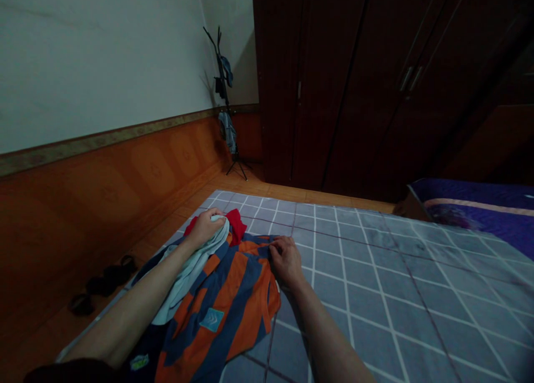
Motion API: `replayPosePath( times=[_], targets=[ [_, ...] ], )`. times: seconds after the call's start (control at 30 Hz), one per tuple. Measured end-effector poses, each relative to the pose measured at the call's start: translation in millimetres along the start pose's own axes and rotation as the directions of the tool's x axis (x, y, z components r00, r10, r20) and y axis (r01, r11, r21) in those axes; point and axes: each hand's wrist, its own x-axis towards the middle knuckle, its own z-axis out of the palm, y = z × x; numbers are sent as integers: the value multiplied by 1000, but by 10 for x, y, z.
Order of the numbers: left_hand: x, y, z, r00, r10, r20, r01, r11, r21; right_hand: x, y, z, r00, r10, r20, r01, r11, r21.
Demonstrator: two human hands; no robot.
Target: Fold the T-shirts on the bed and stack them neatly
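An orange and dark blue striped shirt [233, 283] with a small light blue patch lies spread on the bed. My right hand [287, 260] pinches its far right edge between thumb and fingers. Closed round a bunched light blue garment [183, 280], my left hand [207, 227] rests at the far left of the striped shirt. Red cloth [236, 227] shows just beyond that hand. A dark navy garment [144, 344] with a small yellow-green print lies under my left forearm, partly hidden by it.
The bed has a grey checked sheet [359, 272]. Dark footwear [106, 280] lies on the floor at left. A black coat stand [223, 88] holds clothes in the corner. A dark wooden wardrobe [325, 83] stands beyond the bed, and a purple-covered surface [479, 199] at right.
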Motion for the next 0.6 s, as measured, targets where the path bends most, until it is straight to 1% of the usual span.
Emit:
replayPosePath(
  times=[0.07, 0.13, 0.23, 0.3, 0.4, 0.47, 0.6],
  targets=[
    [-206, 181, -78, 998, 58, 23, -56, 996, -66, 14, -63, 29, 1000, 17, 7, -18, 994, 107],
    [-435, 352, -110, 988, 141, 56, -132, 981, -139, 26, -149, 84, 998, 38, 47, -48, 971, 234],
    [-730, 497, -58, 962, 260, 84, -241, 952, -190, 9, -281, 193, 979, 80, 186, -153, 896, 418],
    [-863, 504, 20, 943, 324, 79, -307, 936, -172, -31, -342, 257, 946, 95, 311, -247, 833, 496],
    [-980, 432, 134, 908, 417, 46, -409, 904, -123, -98, -367, 313, 881, 99, 463, -365, 764, 532],
    [-1028, 370, 183, 887, 461, 19, -458, 885, -78, -117, -353, 328, 856, 115, 505, -417, 731, 540],
    [-1100, 280, 241, 865, 499, -40, -500, 866, -10, -103, -327, 334, 852, 154, 501, -459, 680, 571]
  ],
)
